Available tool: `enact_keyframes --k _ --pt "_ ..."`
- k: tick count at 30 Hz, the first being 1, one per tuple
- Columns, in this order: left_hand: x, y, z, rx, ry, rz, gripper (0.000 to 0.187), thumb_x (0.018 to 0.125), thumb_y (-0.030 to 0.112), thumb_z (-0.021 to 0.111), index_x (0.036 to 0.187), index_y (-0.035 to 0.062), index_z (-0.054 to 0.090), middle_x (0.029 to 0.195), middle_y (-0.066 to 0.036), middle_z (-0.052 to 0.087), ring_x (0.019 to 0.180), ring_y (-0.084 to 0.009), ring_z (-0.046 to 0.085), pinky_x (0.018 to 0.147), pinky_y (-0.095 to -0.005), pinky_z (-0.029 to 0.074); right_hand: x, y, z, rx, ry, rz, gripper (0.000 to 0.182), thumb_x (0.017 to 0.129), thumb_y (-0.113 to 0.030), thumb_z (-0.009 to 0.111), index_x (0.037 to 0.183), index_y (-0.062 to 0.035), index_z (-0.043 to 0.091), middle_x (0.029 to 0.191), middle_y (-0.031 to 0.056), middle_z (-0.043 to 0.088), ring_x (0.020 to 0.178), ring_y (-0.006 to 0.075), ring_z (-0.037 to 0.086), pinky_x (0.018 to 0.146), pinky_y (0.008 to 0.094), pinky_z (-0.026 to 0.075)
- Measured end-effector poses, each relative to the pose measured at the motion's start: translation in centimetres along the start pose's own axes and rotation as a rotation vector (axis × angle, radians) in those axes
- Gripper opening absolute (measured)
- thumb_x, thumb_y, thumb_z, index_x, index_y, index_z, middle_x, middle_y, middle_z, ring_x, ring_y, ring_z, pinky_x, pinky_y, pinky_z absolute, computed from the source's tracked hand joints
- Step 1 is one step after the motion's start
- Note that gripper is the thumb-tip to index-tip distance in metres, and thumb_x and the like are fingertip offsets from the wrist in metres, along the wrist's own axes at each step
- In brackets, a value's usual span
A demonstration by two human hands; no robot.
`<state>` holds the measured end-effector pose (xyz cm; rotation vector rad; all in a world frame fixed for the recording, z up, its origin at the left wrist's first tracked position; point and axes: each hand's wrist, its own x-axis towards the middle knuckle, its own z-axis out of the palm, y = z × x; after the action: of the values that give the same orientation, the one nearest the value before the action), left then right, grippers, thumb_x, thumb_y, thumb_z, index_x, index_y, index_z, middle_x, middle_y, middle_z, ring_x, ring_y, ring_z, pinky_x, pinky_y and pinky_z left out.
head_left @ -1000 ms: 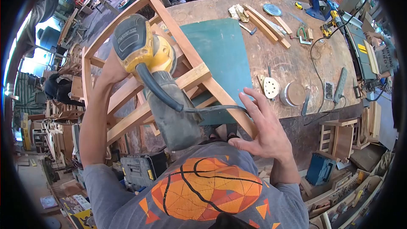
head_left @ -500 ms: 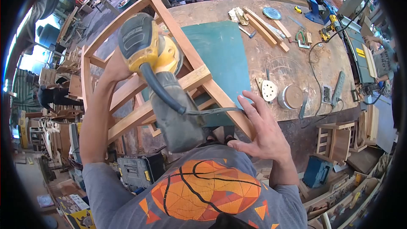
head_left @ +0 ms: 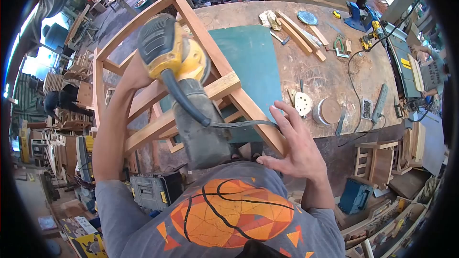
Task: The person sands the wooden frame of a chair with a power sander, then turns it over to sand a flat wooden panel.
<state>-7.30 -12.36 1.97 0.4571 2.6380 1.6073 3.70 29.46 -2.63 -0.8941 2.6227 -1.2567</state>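
Note:
My left hand grips a yellow and black orbital sander, its pad pressed on a rail of a bare wooden chair frame that lies tilted against the workbench. A grey dust bag and a black cord hang from the sander toward me. My right hand rests with fingers spread against the near leg of the chair frame, steadying it without closing around it.
A round wooden workbench carries a green mat, sanding discs, wood strips, a hammer, a drill and a power strip. Small stools and tool cases stand on the floor. Another person bends at left.
The sander and my left hand have slid slightly right and up along the chair rail. My right hand stays against the chair leg.

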Motion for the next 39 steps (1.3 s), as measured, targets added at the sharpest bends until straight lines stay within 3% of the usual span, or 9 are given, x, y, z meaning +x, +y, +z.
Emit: enact_keyframes --k 3,5,6,11,22,29,32,34,39 --pt "0.2 1.6 1.0 0.096 -0.034 -0.009 0.069 0.077 0.012 0.091 0.138 0.0047 0.062 0.135 -0.01 0.067 0.124 -0.0197 0.063 0.11 -0.0381 0.048 0.1 0.2 0.1 -0.016 -0.002 -0.02 0.106 0.068 -0.032 0.093 0.155 -0.0025 0.039 0.153 0.0245 0.038 0.125 0.0417 0.055 0.104 0.0482 0.05" --pt "-1.3 0.6 0.7 -0.074 -0.042 0.172 0.067 0.077 0.01 0.091 0.137 0.0036 0.061 0.132 -0.009 0.068 0.121 -0.0185 0.063 0.109 -0.0374 0.048 0.2 0.4 0.2 -0.034 -0.021 -0.079 0.107 0.067 -0.032 0.093 0.155 -0.0023 0.039 0.154 0.0248 0.038 0.13 0.0431 0.052 0.107 0.0482 0.048" --pt "-2.4 -1.2 -0.6 0.04 -0.048 0.097 0.095 0.072 0.026 0.096 0.151 0.0057 0.047 0.149 -0.012 0.055 0.136 -0.0238 0.053 0.118 -0.0423 0.041 0.1 0.4 0.4 0.031 -0.015 -0.042 0.107 0.067 -0.032 0.094 0.155 -0.0019 0.04 0.154 0.025 0.038 0.134 0.0444 0.049 0.109 0.0484 0.047" --pt "-7.1 -0.8 -2.3 0.095 0.072 0.08 0.092 0.071 0.024 0.096 0.148 0.0058 0.05 0.147 -0.013 0.057 0.136 -0.0229 0.053 0.117 -0.0423 0.042 0.1 0.7 0.7 0.164 -0.006 0.05 0.107 0.067 -0.035 0.094 0.152 0.0026 0.043 0.154 0.0262 0.039 0.139 0.0441 0.046 0.11 0.0498 0.046" --pt "-19.3 -0.7 -6.8 0.081 0.429 -0.097 0.075 0.082 0.022 0.088 0.146 0.0065 0.052 0.144 -0.011 0.06 0.131 -0.0203 0.057 0.113 -0.0394 0.046 0.6 0.7 0.9 0.017 -0.005 -0.088 0.109 0.066 -0.04 0.095 0.152 0.0023 0.043 0.151 0.0269 0.043 0.137 0.041 0.049 0.108 0.0493 0.046" --pt "-16.2 -0.2 -4.8 0.037 0.541 -0.12 0.081 0.072 0.018 0.094 0.142 0.0061 0.055 0.14 -0.01 0.063 0.125 -0.0183 0.061 0.111 -0.039 0.048 1.3 -0.7 -0.2 -0.048 -0.061 -0.072 0.107 0.067 -0.041 0.095 0.152 0.0004 0.044 0.145 0.0255 0.049 0.133 0.0404 0.053 0.108 0.0476 0.047" --pt "-12.7 1.6 -3.0 -0.055 0.423 -0.15 0.086 0.065 0.016 0.097 0.14 0.007 0.057 0.134 -0.008 0.066 0.121 -0.0179 0.064 0.109 -0.0391 0.05 3.2 -3.0 -1.8 -0.143 -0.033 -0.186 0.107 0.068 -0.045 0.094 0.152 -0.0009 0.045 0.145 0.0251 0.049 0.132 0.0407 0.053 0.107 0.0477 0.047" --pt "-10.8 1.7 -2.4 0.137 0.293 -0.133 0.083 0.063 0.015 0.098 0.137 0.0062 0.06 0.13 -0.008 0.069 0.119 -0.0186 0.065 0.107 -0.0375 0.051 5.2 -5.5 -2.9 -0.223 -0.008 -0.325 0.109 0.068 -0.053 0.092 0.153 -0.003 0.045 0.146 0.024 0.049 0.132 0.0411 0.053 0.107 0.0484 0.047" --pt "-7.4 2.9 0.0 0.301 0.243 -0.063 0.067 0.071 0.019 0.094 0.13 0.0041 0.064 0.126 -0.009 0.07 0.116 -0.0189 0.066 0.103 -0.0343 0.053 12.2 -12.0 -2.6 -0.259 -0.03 -0.503 0.11 0.071 -0.054 0.09 0.154 -0.0016 0.042 0.147 0.024 0.048 0.132 0.0447 0.053 0.107 0.0507 0.047"
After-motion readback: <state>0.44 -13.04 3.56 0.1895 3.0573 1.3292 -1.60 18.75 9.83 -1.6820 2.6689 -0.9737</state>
